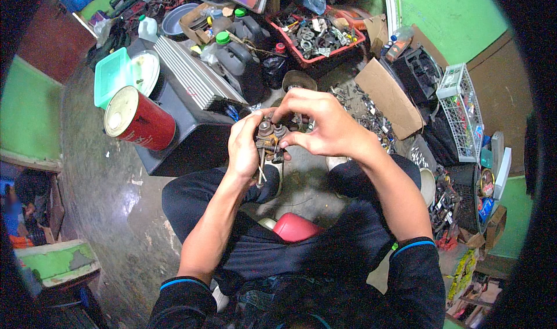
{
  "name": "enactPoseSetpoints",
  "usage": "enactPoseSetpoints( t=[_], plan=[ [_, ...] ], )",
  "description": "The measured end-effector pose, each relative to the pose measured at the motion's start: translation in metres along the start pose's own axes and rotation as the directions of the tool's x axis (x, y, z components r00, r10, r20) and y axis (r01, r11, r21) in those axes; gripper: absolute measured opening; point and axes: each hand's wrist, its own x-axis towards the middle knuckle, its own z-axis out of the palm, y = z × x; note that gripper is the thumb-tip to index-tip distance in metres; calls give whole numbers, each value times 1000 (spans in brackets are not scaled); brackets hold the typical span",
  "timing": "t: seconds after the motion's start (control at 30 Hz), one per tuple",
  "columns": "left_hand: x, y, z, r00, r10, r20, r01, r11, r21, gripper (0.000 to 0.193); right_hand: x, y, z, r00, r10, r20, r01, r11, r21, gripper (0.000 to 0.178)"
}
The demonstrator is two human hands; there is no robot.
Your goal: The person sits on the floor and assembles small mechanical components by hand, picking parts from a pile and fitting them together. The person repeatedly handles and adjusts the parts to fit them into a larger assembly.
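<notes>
In my left hand (243, 146) is a cluster of small, worn metal parts (268, 136), held in front of my knees. Round, nut-like pieces and a brownish patch show on it, and a thin rod (260, 175) sticks out toward me. My right hand (328, 123) comes from the other side, its index finger and thumb closed around the cluster's right edge. The fingers cover part of it, so I cannot tell the exact kind of part. Below, between my legs, a red rounded object (296, 227) rests on the floor.
A red can (156, 126) stands on a dark box (185, 146) at left, beside a teal tub (113, 76). Ahead sit dark jugs (238, 65) and a red crate of metal parts (307, 53). Loose hardware, cardboard (389, 97) and a white basket (461, 111) lie right.
</notes>
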Motion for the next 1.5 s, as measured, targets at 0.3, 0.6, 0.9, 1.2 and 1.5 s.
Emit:
enactPoseSetpoints(
  t=[0.3, 0.6, 0.9, 1.2, 1.5],
  plan=[
    [2, -3, 7, 997, 64, -48, -57, 991, 120, 40, 1, 8, -8, 986, 116, 122, -129, 987, 99, 48],
    [5, 3, -3, 998, 61, 19, -62, 993, 102, 34, 7, -3, 0, 869, 495, -27, -442, 799, 406, 24],
    [11, 9, -2, 997, -4, -80, 4, 1000, 3, 36, 11, 17, 19, 781, 579, -234, -380, 737, 559, 25],
    [25, -1, -31, 984, -159, -85, 105, 888, -448, 36, 16, 115, -16, 786, 593, -177, -600, 800, 17, 29],
    [25, -8, -48, 930, -335, -152, 109, 644, -757, 38, 9, 146, 7, 803, 594, -38, -582, 769, -266, 34]
  ],
)
